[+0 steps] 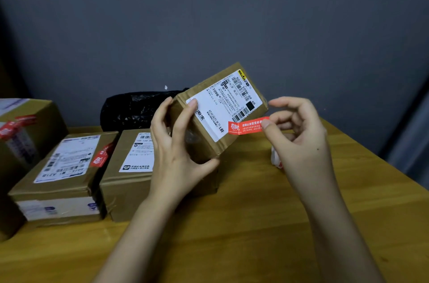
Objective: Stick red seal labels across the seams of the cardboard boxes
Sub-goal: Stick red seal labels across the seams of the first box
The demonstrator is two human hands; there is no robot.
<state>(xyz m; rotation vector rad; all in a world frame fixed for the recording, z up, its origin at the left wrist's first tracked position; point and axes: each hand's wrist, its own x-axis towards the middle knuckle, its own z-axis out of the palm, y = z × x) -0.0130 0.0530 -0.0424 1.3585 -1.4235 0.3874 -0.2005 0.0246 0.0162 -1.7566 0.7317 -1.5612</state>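
Red and glossy, the seal is sitting pinched at its right end between the thumb and a fingertip of the right hand, the other fingers curling loosely and spreading above it; its left end is lying against the lower right corner of the box, just below the white shipping label, though whether it is already sticking there cannot be told; white print is running along the strip.

Brown corrugated cardboard is forming the box, which is tilting up off the table; the left hand is gripping its near end, thumb under the lower edge, forefinger pressing on the label's corner, the remaining fingers wrapping the far side.

Wooden and yellowish, the table is showing a smooth grain; a small white scrap with red on it is lying just behind the right wrist, partly hidden.

To the left, two flat boxes are resting side by side: the middle box, partly covered by the left hand, and the left box carrying a red seal over its edge; a larger carton with red seals is standing at the far left; a crinkled black bag is lying behind, against the grey wall.
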